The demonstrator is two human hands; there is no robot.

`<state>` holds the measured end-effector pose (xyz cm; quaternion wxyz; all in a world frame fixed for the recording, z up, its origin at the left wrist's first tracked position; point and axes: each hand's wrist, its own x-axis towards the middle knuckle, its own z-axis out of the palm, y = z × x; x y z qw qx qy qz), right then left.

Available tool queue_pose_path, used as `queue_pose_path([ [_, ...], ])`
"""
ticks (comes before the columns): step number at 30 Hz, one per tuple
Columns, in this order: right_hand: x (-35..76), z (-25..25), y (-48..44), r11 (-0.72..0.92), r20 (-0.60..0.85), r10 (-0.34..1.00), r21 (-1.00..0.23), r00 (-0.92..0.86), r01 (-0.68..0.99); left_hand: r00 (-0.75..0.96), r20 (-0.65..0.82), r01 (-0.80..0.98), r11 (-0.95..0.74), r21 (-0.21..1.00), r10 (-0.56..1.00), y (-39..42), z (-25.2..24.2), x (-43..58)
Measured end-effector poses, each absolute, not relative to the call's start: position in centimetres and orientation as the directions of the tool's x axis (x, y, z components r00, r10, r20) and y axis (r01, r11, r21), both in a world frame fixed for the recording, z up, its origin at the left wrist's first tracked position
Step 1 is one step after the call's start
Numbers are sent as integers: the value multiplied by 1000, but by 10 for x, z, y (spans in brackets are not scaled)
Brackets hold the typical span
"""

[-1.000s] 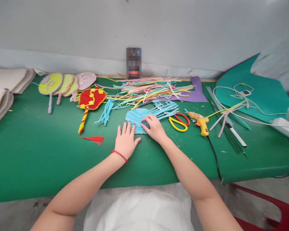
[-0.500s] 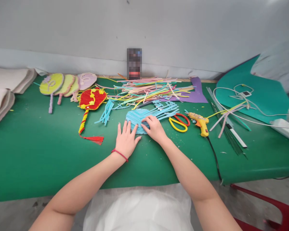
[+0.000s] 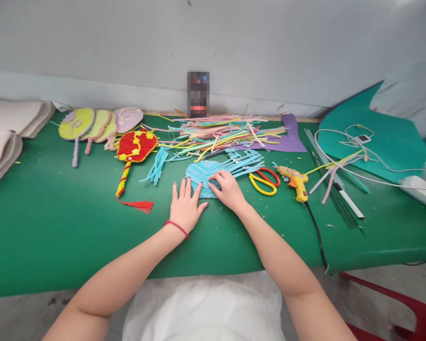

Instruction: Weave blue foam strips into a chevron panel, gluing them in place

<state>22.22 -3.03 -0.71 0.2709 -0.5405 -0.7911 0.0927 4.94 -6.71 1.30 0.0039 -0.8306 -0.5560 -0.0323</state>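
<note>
A blue panel (image 3: pixel 197 169) made of pipe cleaners laid side by side in a V pattern lies flat on the green table. My left hand (image 3: pixel 185 202) rests on its lower left part, fingers spread and stretched out. At the panel's right side, my right hand (image 3: pixel 227 190) has its thumb and fingers drawn together on a blue pipe cleaner; the exact grip is partly hidden. Loose blue pipe cleaners (image 3: pixel 246 162) extend from the panel's right, and a small blue bunch (image 3: pixel 156 166) lies to its left.
Right of my hands are scissors (image 3: pixel 263 184) and a yellow glue gun (image 3: pixel 296 183) with a black cord. A red fan (image 3: pixel 137 146) with a tassel lies left. Behind is a pile of coloured pipe cleaners (image 3: pixel 216 132) and an upright phone (image 3: pixel 198 94). A white cable (image 3: pixel 317 142) loops far right.
</note>
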Motion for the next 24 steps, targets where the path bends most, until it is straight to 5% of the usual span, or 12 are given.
queue_pose_path([
  [24,222,-7,-30,396,327,906,-433,-268,810,413,70,908,-417,48,908,-57,4,45],
])
